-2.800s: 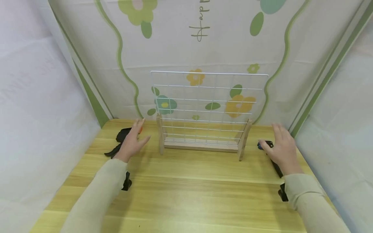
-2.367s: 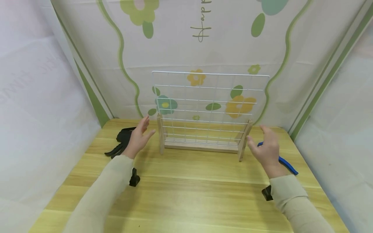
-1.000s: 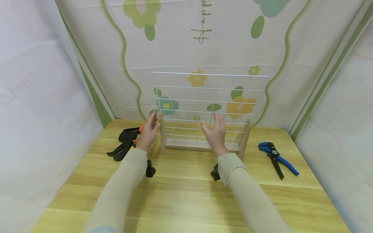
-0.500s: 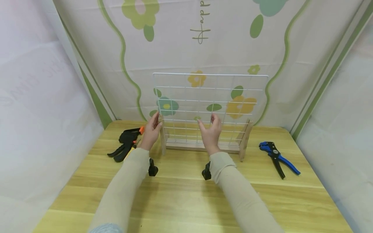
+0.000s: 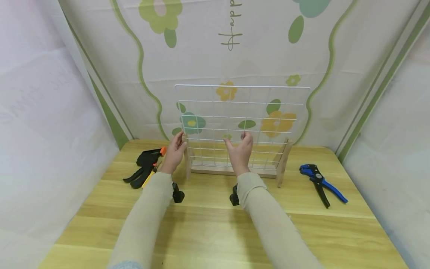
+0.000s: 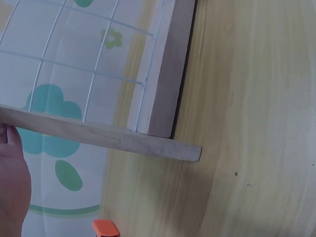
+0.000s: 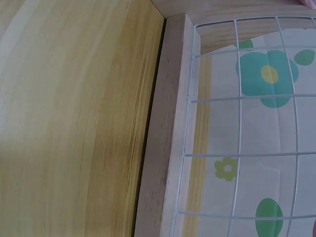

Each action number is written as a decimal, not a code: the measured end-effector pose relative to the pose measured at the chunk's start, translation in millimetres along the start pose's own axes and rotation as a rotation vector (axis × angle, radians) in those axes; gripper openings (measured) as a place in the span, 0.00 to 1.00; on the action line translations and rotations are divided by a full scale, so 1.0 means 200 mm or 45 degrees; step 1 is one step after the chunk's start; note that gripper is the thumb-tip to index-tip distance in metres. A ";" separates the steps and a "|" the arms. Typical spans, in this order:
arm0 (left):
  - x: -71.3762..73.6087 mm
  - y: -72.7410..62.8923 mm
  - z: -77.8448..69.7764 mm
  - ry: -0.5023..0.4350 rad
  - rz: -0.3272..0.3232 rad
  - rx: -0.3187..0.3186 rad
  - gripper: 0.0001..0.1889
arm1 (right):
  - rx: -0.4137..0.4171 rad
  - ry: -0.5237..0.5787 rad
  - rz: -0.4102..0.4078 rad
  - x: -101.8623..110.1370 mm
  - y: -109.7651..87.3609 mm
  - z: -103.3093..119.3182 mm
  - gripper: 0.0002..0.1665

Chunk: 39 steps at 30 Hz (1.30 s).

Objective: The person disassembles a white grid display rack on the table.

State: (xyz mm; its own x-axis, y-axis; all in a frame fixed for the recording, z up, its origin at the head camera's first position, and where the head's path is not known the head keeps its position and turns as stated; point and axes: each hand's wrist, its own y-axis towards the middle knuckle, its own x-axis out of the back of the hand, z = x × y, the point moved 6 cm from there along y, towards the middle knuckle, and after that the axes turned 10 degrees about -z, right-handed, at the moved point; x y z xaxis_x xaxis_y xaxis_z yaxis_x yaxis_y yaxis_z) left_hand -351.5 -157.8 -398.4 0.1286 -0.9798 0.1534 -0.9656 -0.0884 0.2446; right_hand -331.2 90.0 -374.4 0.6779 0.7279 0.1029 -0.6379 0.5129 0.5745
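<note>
A white wire grid panel (image 5: pixel 249 101) stands upright in a wooden stand (image 5: pixel 231 170) with two side posts. My left hand (image 5: pixel 174 154) is at the left post (image 6: pixel 89 133), its fingertips right at the post's upper outer side in the left wrist view. In front of the grid's lower middle is my right hand (image 5: pixel 240 152), fingers and thumb apart in a loose curve, with nothing held between them. Only a bit of skin shows at the edges of the right wrist view, where the grid and the stand's base bar (image 7: pixel 165 123) fill the right side.
Left of the stand lies a black clamp-like tool (image 5: pixel 145 162) with an orange tip, beside a yellow-handled tool (image 5: pixel 147 180) partly covered by my sleeve. Blue-and-black wire stripper pliers (image 5: pixel 320 181) lie on the right of the wooden table (image 5: pixel 208 224). A flowered cloth (image 5: pixel 262 59) hangs behind.
My right hand has moved left from above the pliers to the grid's middle. My left hand has moved right, off the black tool, to the left post. The grid and stand stay put.
</note>
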 end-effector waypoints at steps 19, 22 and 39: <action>0.00 -0.01 -0.02 0.131 0.165 0.089 0.30 | 0.018 -0.047 -0.068 -0.02 0.01 0.00 0.31; 0.00 -0.01 -0.02 0.158 0.173 0.081 0.30 | 0.023 -0.059 -0.085 -0.02 0.01 0.00 0.30; 0.01 0.03 0.05 0.302 0.151 0.013 0.30 | -0.047 -0.106 -0.068 -0.02 0.01 0.00 0.29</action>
State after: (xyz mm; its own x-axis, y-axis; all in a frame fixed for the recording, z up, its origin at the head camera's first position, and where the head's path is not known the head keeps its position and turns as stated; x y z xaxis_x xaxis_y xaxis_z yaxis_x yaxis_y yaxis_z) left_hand -358.5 -161.9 -406.1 0.0623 -0.9139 0.4012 -0.9792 0.0218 0.2017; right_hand -335.0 88.3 -373.1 0.7383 0.6596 0.1406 -0.6119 0.5675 0.5510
